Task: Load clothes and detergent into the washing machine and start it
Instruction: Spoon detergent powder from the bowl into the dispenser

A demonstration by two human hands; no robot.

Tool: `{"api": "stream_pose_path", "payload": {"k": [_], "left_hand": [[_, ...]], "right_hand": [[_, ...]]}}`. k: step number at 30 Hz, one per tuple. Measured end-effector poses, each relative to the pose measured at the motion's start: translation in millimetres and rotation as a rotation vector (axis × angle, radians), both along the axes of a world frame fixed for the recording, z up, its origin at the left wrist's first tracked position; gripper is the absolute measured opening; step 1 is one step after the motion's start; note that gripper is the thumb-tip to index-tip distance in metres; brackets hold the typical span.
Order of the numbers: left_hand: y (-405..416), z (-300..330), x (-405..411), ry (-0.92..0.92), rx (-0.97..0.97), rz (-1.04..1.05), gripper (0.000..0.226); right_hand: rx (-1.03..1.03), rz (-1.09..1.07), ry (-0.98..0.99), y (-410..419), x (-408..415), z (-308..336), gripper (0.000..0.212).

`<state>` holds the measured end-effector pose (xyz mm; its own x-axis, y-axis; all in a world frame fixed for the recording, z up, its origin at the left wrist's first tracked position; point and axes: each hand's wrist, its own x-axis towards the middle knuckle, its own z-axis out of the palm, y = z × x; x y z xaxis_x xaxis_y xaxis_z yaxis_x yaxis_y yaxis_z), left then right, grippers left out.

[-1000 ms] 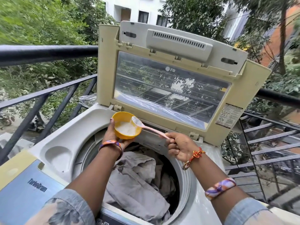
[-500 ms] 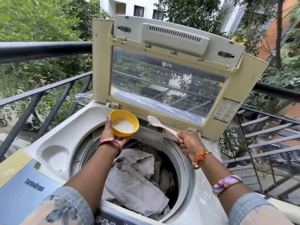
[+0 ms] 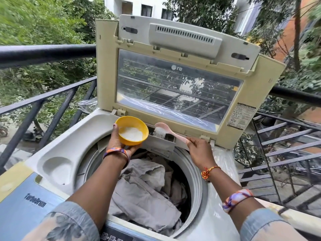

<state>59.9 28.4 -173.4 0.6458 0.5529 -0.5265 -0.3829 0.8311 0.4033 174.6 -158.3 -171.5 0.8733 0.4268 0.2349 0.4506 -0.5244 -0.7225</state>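
The head camera is looking down onto a cream and white top-loading washing machine (image 3: 57,146) standing on an outdoor balcony. Its cream plastic lid with a clear window (image 3: 175,94) is standing raised and leaning back towards the black metal balcony railing (image 3: 43,53), with green trees (image 3: 34,20) and a pale building (image 3: 139,6) showing beyond the bars. A sheet of clear plastic film (image 3: 86,105) is lying behind the machine's left rear corner. Crumpled grey clothes (image 3: 144,193) are lying inside the round drum opening.

The left hand (image 3: 119,141) is cupping a small yellow plastic bowl (image 3: 132,130) from below, fingers curled round its underside and thumb resting against its rim, just above the rear edge of the drum; white detergent powder (image 3: 131,133) is sitting in the bowl. The right hand (image 3: 199,150) is pinching the handle of a pale pink plastic spoon (image 3: 171,133), fingers closed round it. The spoon's head is tilting over the grey detergent drawer (image 3: 161,141) at the machine's back edge, just right of the bowl, with white powder showing beneath it in the compartment. A blue control panel (image 3: 22,209) is lying at the lower left.
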Motion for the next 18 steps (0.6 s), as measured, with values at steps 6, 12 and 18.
{"api": "stream_pose_path", "payload": {"k": [6,12,18], "left_hand": [[0.7,-0.1,-0.1,-0.007,-0.011,0.008,0.068],[2.0,-0.7,0.4,-0.001,-0.004,0.002,0.068],[0.2,3.2,-0.2,-0.04,0.057,-0.046,0.039]], "right_hand": [[-0.007,0.004,-0.053,-0.2,-1.4,1.5,0.025],[0.154,-0.02,-0.009,1.3,-5.3,7.8,0.027],[0.252,0.076,-0.109,10.1,-22.0,21.3,0.02]]}}
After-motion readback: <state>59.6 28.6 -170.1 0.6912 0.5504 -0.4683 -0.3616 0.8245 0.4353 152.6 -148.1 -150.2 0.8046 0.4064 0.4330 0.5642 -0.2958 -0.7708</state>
